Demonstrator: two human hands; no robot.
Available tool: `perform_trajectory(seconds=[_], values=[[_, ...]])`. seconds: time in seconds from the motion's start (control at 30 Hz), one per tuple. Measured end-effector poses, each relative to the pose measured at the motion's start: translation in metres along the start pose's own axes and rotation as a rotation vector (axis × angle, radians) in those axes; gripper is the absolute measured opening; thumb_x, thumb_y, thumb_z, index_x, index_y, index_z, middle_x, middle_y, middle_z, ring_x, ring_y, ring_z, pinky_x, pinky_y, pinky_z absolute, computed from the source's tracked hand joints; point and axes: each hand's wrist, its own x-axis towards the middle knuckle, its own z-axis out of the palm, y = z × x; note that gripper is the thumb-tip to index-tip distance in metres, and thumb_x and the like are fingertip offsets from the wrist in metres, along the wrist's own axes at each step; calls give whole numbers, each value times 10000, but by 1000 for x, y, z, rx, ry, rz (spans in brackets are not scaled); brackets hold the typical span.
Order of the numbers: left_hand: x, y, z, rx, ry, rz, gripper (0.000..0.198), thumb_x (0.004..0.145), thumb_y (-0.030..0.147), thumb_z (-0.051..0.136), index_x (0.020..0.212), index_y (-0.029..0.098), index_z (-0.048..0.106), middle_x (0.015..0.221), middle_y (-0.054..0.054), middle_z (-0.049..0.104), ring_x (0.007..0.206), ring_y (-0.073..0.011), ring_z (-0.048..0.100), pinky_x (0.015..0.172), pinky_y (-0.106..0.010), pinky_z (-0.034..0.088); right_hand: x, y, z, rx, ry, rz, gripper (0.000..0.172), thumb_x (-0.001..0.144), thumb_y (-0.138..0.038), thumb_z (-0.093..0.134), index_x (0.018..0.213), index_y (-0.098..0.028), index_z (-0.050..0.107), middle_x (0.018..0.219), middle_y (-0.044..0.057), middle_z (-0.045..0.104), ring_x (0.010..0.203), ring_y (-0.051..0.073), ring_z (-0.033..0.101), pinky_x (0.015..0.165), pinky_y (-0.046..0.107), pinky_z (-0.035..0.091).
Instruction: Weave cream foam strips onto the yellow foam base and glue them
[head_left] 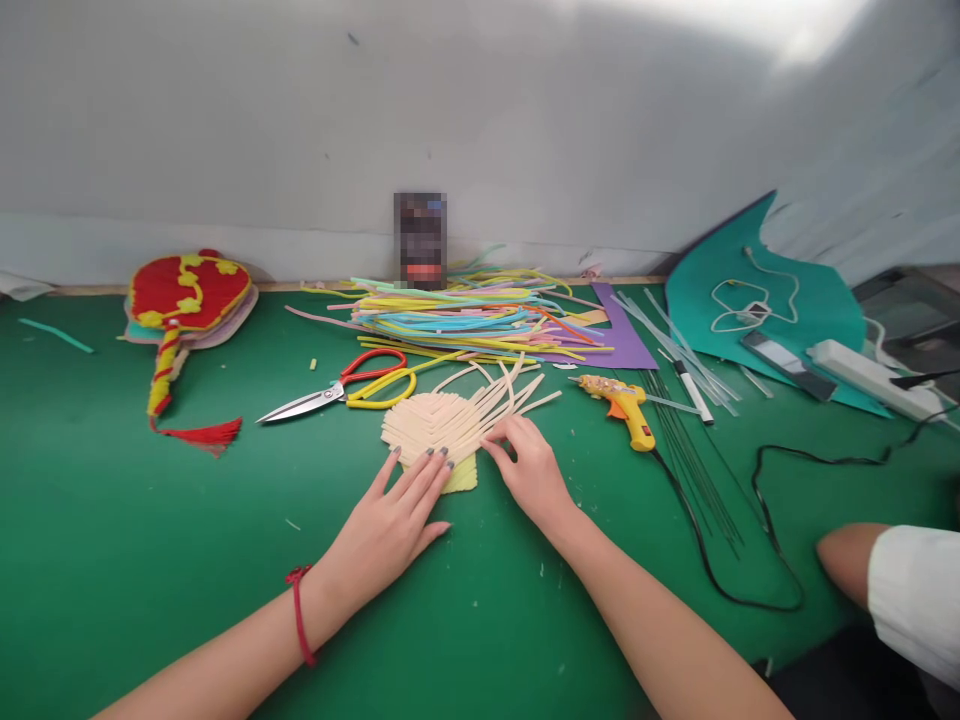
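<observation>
Table [187,570] is green and pretty busy, and your woven cream piece [427,415] sits in the middle of it, right in front of you; your left hand [405,510] lies palm down with the fingers stretched out, fingertips resting on its lower edge and not gripping anything; your right hand [525,462] is at its right edge, thumb and forefinger pinched together on it (which exact strip you've got is hard to tell); loose cream strips [536,397] fan out from its upper right, and a pale yellow piece [463,476] pokes out from underneath.

Up and to the left you've got scissors [305,403], one handle red and one yellow, blades pointing left; behind them there's a big heap of colored strips [457,325], with an upright dark rectangle [420,235] at the back (all pixelated); off to the right lies a yellow glue gun [624,403] with a black cord [694,565] looping around; way over left sits a red fan [210,300] with yellow trim and a red tassel [210,434].
</observation>
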Motion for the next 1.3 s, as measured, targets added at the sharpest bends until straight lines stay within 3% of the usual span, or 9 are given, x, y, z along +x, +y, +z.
perform_trajectory(seconds=[0.07,0.17,0.27,0.4,0.7,0.83,0.93,1.07,1.3], values=[[0,0,0,-2,-2,12,518,991,438,263,1307,123,525,1385,-92,528,1257,-214,501,1165,-419,131,-3,-4,-7,-65,-68,-62,218,950,-275,462,1067,-178,618,1120,100,652,1096,216,568,949,370,463],[0,-1,1,-3,-23,13,529,982,472,263,1327,155,511,1412,-81,501,1271,-216,486,1158,-421,142,-9,-13,-18,-232,-280,-140,505,962,-400,410,1408,-163,405,1487,104,387,1391,252,307,1108,474,326],[-2,-2,3,-16,-41,-18,547,969,506,281,1355,175,483,1441,-78,466,1302,-224,453,1154,-428,158,-16,-23,-21,-353,-460,-147,677,935,-549,365,1481,-159,273,1553,82,220,1443,275,161,1135,567,233],[-4,-3,8,-40,-59,-41,607,955,527,307,1416,143,395,1455,-106,442,1335,-236,412,1165,-455,127,-23,-30,-14,-396,-589,-119,753,917,-619,312,1490,-138,225,1549,93,169,1438,271,176,1132,586,218],[-5,-3,9,-51,-64,-13,676,937,558,327,1435,102,345,1455,-140,431,1351,-249,388,1169,-473,-24,-14,-24,-3,-395,-441,-128,761,926,-592,334,1508,-138,147,1555,109,135,1451,250,117,1156,554,159],[-6,-2,8,-67,-93,4,687,937,576,297,1437,107,343,1457,-125,430,1354,-238,381,1157,-468,-100,-14,-23,4,-402,-508,-130,741,931,-587,325,1497,-129,194,1549,105,159,1444,243,158,1151,552,177],[-7,2,9,-34,-65,-96,680,948,550,278,1459,101,291,1492,-166,360,1382,-264,332,1145,-530,-75,-16,-22,7,-419,-536,-123,742,934,-585,313,1495,-115,190,1551,101,141,1444,245,158,1145,566,178],[-11,8,15,-11,-56,-277,715,944,534,302,1493,95,173,1502,-205,325,1390,-307,309,1131,-597,62,-17,-20,8,-416,-499,-139,732,938,-577,309,1506,-146,145,1550,101,161,1443,248,163,1136,577,193],[-11,7,23,-38,-82,-299,755,929,580,290,1484,76,200,1495,-202,342,1387,-298,318,1145,-557,123,-18,-20,9,-428,-501,-138,736,936,-584,298,1503,-137,157,1553,92,143,1445,247,151,1139,569,196]])
